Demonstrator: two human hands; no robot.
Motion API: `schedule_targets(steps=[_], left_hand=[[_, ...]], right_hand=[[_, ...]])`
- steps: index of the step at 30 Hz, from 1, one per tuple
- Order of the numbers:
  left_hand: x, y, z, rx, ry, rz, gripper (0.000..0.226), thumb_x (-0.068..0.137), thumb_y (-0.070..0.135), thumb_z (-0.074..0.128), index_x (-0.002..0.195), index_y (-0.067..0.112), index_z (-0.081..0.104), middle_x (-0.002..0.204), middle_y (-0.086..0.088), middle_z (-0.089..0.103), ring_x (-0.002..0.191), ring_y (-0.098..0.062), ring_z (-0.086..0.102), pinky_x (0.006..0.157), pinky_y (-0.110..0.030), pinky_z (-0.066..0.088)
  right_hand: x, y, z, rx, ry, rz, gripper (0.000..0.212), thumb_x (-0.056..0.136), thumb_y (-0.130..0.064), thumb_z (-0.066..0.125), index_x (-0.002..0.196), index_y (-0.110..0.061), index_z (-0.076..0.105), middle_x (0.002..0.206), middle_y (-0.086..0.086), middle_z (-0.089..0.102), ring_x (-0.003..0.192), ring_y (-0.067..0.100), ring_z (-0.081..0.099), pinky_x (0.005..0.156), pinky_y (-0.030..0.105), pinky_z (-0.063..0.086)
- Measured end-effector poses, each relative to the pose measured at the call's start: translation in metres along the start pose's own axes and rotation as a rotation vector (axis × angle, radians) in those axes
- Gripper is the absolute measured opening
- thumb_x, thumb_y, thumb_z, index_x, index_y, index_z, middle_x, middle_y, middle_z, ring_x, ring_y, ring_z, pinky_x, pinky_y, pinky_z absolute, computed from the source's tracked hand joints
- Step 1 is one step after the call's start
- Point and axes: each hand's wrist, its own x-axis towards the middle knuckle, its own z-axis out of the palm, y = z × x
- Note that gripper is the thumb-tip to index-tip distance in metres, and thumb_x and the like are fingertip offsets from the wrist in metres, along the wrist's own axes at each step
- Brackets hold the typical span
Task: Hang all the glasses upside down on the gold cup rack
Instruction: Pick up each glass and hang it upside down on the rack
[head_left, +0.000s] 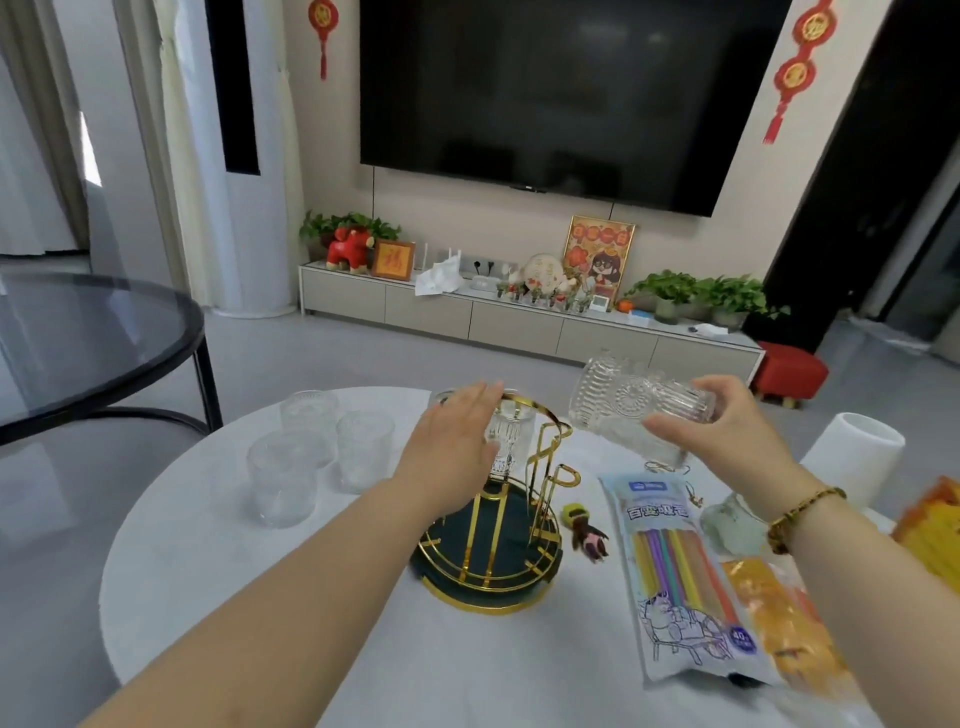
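Gold wire forms the cup rack (519, 499), which stands on a dark round tray with a gold rim at lower centre of the frame, on the white round table (270, 597). Right of it lie a packet of coloured straws (680, 577) and a small figurine (589, 535).

Above the rack's left side, the left hand (457, 452) is held flat with fingers straight and pressed together, palm toward the rack's top ring. It grips nothing; whether it touches the ring cannot be told. Behind it, one hung glass (506, 441) already sits mouth-down on a prong.

Right of the rack and above the table, the right hand (727, 431) holds the ribbed glass (634, 402). Fingers and thumb wrap its narrower base end, at the right. The glass lies nearly on its side: its long axis runs left to right, and the wider mouth points left and slightly up, toward the rack.

Judgement: the free prongs (550, 467) rise on the rack's right side, below and left of the mouth. The right hand is the nearer one. The coming move therefore calls for tipping the mouth fully downward, then lowering it over an upright prong.

Farther left on the table, three upright glasses (317, 457) wait in a cluster, well apart from the rack. One more glass (441, 400) shows partly behind the left hand's fingertips
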Motion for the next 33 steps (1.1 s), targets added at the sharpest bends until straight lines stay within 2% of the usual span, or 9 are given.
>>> schedule_targets(steps=[3, 8, 13, 17, 21, 25, 29, 33], left_hand=[[0.013, -0.001, 0.004, 0.003, -0.058, 0.014, 0.062, 0.092, 0.022, 0.045, 0.142, 0.022, 0.009, 0.155, -0.003, 0.016, 0.142, -0.021, 0.013, 0.116, -0.037, 0.013], [0.016, -0.004, 0.02, 0.008, -0.138, -0.004, 0.061, 0.092, 0.029, 0.045, 0.142, 0.023, 0.011, 0.155, -0.001, 0.012, 0.142, -0.021, 0.011, 0.116, -0.039, 0.013], [0.022, -0.005, 0.026, 0.016, -0.067, -0.018, 0.071, 0.088, 0.033, 0.051, 0.142, 0.026, 0.005, 0.153, -0.002, 0.021, 0.14, -0.023, 0.017, 0.116, -0.041, 0.011], [0.025, -0.006, 0.03, 0.114, -0.1, -0.001, 0.067, 0.089, 0.037, 0.048, 0.142, 0.028, 0.007, 0.154, -0.001, 0.016, 0.14, -0.024, 0.015, 0.116, -0.04, 0.016], [0.027, -0.005, 0.029, 0.097, -0.088, -0.011, 0.068, 0.088, 0.035, 0.051, 0.142, 0.027, 0.01, 0.153, -0.001, 0.02, 0.139, -0.024, 0.02, 0.113, -0.039, 0.024], [0.025, -0.006, 0.029, 0.082, -0.082, -0.012, 0.067, 0.088, 0.029, 0.052, 0.141, 0.028, 0.011, 0.152, 0.0, 0.021, 0.138, -0.023, 0.022, 0.113, -0.039, 0.025], [0.026, -0.008, 0.03, 0.083, -0.069, -0.009, 0.068, 0.088, 0.025, 0.052, 0.141, 0.029, 0.011, 0.152, 0.001, 0.021, 0.138, -0.022, 0.022, 0.113, -0.038, 0.026], [0.025, -0.012, 0.032, 0.085, -0.058, 0.004, 0.067, 0.088, 0.023, 0.051, 0.141, 0.03, 0.011, 0.153, 0.002, 0.019, 0.138, -0.022, 0.02, 0.113, -0.038, 0.025]], right_hand=[[0.019, 0.006, -0.001, -0.077, 0.007, 0.038, 0.074, 0.065, -0.034, 0.073, 0.124, -0.011, 0.034, 0.139, 0.014, 0.035, 0.116, 0.023, 0.039, 0.08, 0.028, 0.033], [0.043, 0.016, 0.009, -0.15, -0.051, 0.083, 0.077, 0.064, -0.036, 0.073, 0.123, -0.012, 0.031, 0.138, 0.014, 0.036, 0.094, 0.017, 0.041, 0.061, 0.025, 0.036], [0.061, 0.025, 0.027, -0.238, -0.119, 0.091, 0.081, 0.064, -0.032, 0.074, 0.125, -0.012, 0.025, 0.133, 0.013, 0.038, 0.095, 0.019, 0.041, 0.074, 0.033, 0.039], [0.07, 0.026, 0.038, -0.275, -0.175, 0.085, 0.076, 0.065, -0.03, 0.074, 0.121, -0.012, 0.026, 0.122, 0.013, 0.043, 0.093, 0.021, 0.044, 0.073, 0.032, 0.039], [0.077, 0.024, 0.052, -0.271, -0.192, 0.048, 0.078, 0.065, -0.029, 0.074, 0.124, -0.013, 0.025, 0.134, 0.015, 0.037, 0.102, 0.021, 0.042, 0.077, 0.03, 0.037], [0.083, 0.019, 0.066, -0.326, -0.231, -0.01, 0.079, 0.063, -0.029, 0.076, 0.124, -0.013, 0.027, 0.131, 0.015, 0.042, 0.103, 0.022, 0.043, 0.079, 0.03, 0.039], [0.083, 0.021, 0.08, -0.395, -0.303, -0.069, 0.08, 0.063, -0.028, 0.075, 0.127, -0.012, 0.03, 0.133, 0.015, 0.042, 0.119, 0.028, 0.04, 0.093, 0.036, 0.039], [0.081, 0.025, 0.09, -0.439, -0.355, -0.128, 0.077, 0.066, -0.028, 0.073, 0.13, -0.012, 0.032, 0.137, 0.012, 0.039, 0.125, 0.028, 0.034, 0.104, 0.04, 0.032]])
